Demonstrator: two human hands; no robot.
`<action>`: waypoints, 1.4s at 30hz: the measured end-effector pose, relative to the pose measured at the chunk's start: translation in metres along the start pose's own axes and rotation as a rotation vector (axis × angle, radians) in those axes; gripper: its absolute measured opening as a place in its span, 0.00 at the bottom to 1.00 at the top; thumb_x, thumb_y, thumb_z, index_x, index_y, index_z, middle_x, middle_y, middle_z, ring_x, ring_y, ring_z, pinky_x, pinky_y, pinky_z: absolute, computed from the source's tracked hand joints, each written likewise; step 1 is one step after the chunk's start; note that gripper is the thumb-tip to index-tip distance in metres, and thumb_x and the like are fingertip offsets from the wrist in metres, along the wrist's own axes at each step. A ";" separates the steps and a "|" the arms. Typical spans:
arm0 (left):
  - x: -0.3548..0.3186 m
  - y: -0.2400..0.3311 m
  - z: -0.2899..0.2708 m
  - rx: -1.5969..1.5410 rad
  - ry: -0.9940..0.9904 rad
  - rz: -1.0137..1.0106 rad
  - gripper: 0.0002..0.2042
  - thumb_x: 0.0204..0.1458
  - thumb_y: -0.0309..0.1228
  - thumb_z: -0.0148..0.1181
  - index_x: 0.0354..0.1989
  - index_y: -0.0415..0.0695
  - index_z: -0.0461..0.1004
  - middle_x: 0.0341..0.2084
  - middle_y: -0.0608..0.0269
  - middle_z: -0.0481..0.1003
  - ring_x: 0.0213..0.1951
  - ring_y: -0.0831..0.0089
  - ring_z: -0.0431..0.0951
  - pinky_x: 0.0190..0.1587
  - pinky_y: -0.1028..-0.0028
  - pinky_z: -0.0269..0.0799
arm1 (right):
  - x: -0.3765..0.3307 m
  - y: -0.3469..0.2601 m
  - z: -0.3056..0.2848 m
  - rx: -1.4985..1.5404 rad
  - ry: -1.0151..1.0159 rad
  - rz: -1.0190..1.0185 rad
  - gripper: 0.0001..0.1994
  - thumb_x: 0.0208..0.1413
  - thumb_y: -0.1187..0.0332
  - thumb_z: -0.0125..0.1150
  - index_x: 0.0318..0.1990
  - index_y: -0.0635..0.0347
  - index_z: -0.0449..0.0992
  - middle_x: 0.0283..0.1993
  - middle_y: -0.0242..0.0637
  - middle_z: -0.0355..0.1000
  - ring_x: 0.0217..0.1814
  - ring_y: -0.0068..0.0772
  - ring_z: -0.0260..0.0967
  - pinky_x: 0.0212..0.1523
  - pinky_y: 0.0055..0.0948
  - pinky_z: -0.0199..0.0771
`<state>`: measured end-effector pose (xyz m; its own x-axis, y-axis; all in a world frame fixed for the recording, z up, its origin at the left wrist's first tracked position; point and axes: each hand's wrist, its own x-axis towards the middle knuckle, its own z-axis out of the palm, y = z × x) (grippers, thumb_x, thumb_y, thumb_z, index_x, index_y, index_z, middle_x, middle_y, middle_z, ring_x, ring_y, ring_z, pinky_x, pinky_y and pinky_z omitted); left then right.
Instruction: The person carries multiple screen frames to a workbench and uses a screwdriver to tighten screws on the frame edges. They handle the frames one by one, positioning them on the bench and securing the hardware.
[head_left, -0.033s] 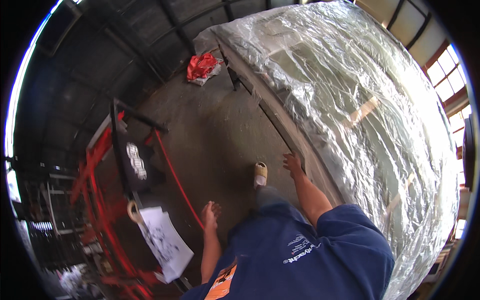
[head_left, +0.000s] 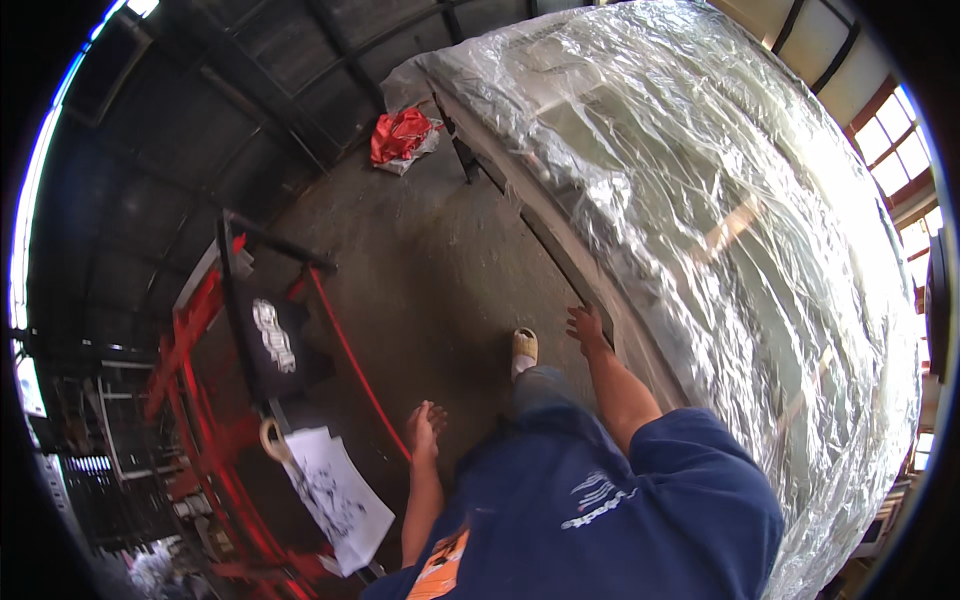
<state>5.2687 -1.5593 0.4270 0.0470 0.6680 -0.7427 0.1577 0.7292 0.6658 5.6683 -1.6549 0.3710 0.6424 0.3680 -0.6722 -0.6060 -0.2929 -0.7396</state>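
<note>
My left hand [head_left: 427, 430] hangs at my left side with its fingers loosely apart and nothing in it. Just left of it runs a thin red bar [head_left: 345, 345]. My right hand [head_left: 586, 328] is held out with spread fingers, also bare, beside the long edge of a large raised surface draped in clear wrinkled plastic sheeting [head_left: 660, 170]. From this view I cannot tell whether the hand touches that edge. One foot in a tan slipper [head_left: 524, 345] shows on the floor between my hands.
To the left stands a red and black metal frame [head_left: 190, 370] with a dark printed cloth [head_left: 275, 340], a roll of tape [head_left: 271, 438] and white printed sheets [head_left: 340, 500]. A red bundle [head_left: 400, 135] lies far ahead on the grey concrete floor [head_left: 420, 240].
The view has shifted slightly, so the frame, sheets and slipper sit a little differently in the picture. Both hands keep nearly the same pose.
</note>
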 end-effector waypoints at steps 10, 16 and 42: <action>0.201 0.248 0.201 0.684 -0.558 0.018 0.15 0.59 0.43 0.55 0.44 0.44 0.74 0.33 0.64 0.78 0.35 0.75 0.78 0.35 0.73 0.72 | 0.183 0.029 0.069 1.123 -0.240 -0.301 0.22 0.68 0.60 0.37 0.66 0.57 0.58 0.71 0.41 0.55 0.72 0.47 0.50 0.68 0.53 0.55; 0.287 0.303 0.331 0.914 -0.882 -0.108 0.17 0.57 0.43 0.57 0.43 0.41 0.76 0.32 0.66 0.77 0.33 0.76 0.75 0.35 0.73 0.72 | 0.099 -0.049 0.114 0.915 -0.053 -0.492 0.24 0.65 0.51 0.45 0.64 0.52 0.62 0.69 0.36 0.57 0.69 0.45 0.53 0.68 0.53 0.51; 0.246 0.519 0.387 -0.292 -1.342 -0.562 0.37 0.56 0.65 0.42 0.60 0.44 0.66 0.46 0.58 0.71 0.42 0.63 0.72 0.46 0.53 0.69 | 0.041 -0.162 0.324 -0.134 0.240 -0.167 0.22 0.48 0.73 0.58 0.55 0.60 0.74 0.49 0.45 0.75 0.53 0.42 0.72 0.53 0.34 0.70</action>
<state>5.7439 -1.0738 0.5622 0.9277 -0.2191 -0.3023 0.2722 0.9511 0.1461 5.6408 -1.3069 0.4742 0.8297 0.2068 -0.5185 -0.4260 -0.3659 -0.8275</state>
